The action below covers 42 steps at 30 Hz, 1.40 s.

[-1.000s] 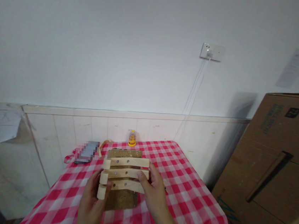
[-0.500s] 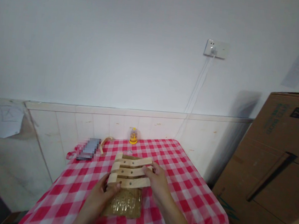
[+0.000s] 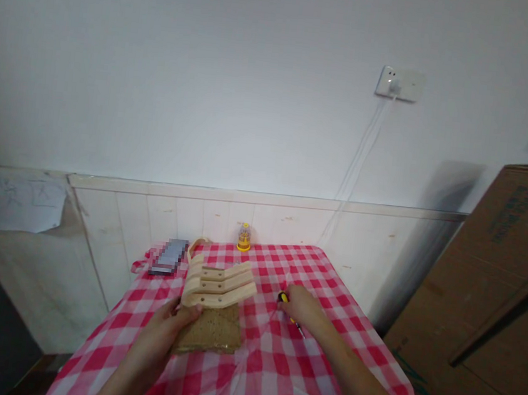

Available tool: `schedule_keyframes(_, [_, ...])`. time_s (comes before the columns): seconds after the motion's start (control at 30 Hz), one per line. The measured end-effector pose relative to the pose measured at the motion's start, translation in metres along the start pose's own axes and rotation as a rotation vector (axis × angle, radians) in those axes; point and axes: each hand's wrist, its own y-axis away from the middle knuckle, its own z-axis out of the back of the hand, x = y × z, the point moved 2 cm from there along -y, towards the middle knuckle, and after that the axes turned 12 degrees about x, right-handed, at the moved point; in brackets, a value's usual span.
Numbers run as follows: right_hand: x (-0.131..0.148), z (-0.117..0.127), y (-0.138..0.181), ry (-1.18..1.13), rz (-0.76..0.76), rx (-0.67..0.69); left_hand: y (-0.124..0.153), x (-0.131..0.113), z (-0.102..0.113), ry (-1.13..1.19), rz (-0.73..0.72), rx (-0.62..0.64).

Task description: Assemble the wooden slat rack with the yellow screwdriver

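Three joined wooden slats [image 3: 211,286] rest just beyond our left hand [image 3: 174,321], which pinches their near corner; our right hand [image 3: 300,305] curls round a screwdriver [image 3: 283,297]. We seem to be fetching the tool; next calls for turning its tip slatward.

The table [image 3: 330,286], under a red-and-white checked cloth [image 3: 268,380], bears a brown slab [image 3: 212,330] left of centre. Near the far edge stands a yellow-based bottle [image 3: 244,238]; farther left, a curved strip [image 3: 189,252] lies beside a pixelated grey object [image 3: 170,257].
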Motion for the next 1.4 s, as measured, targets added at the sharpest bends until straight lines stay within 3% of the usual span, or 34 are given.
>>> schedule_keyframes(0.07, [0.001, -0.003, -0.001, 0.049, -0.002, 0.032, 0.004, -0.014, 0.006, -0.051, -0.057, -0.092])
schedule_keyframes(0.27, [0.009, -0.002, 0.01, 0.098, 0.055, -0.019, 0.003, -0.021, 0.012, 0.199, 0.061, -0.063])
schedule_keyframes(0.43, [0.01, -0.019, 0.056, 0.141, 0.193, -0.012, 0.003, -0.007, 0.005, 0.248, 0.091, 0.005])
schedule_keyframes(0.57, [-0.004, -0.026, 0.094, 0.187, 0.201, 0.061, 0.004, -0.003, 0.003, 0.268, 0.099, -0.003])
schedule_keyframes(0.73, [-0.004, -0.001, 0.106, 0.192, 0.228, 0.104, 0.004, -0.007, -0.001, 0.363, 0.128, -0.044])
schedule_keyframes(0.97, [0.031, 0.043, 0.091, 0.082, 0.355, -0.077, 0.006, -0.011, -0.008, 0.428, 0.148, -0.064])
schedule_keyframes(1.4, [0.063, 0.061, 0.091, -0.287, 0.538, -0.307, 0.003, -0.008, -0.007, 0.385, 0.132, -0.048])
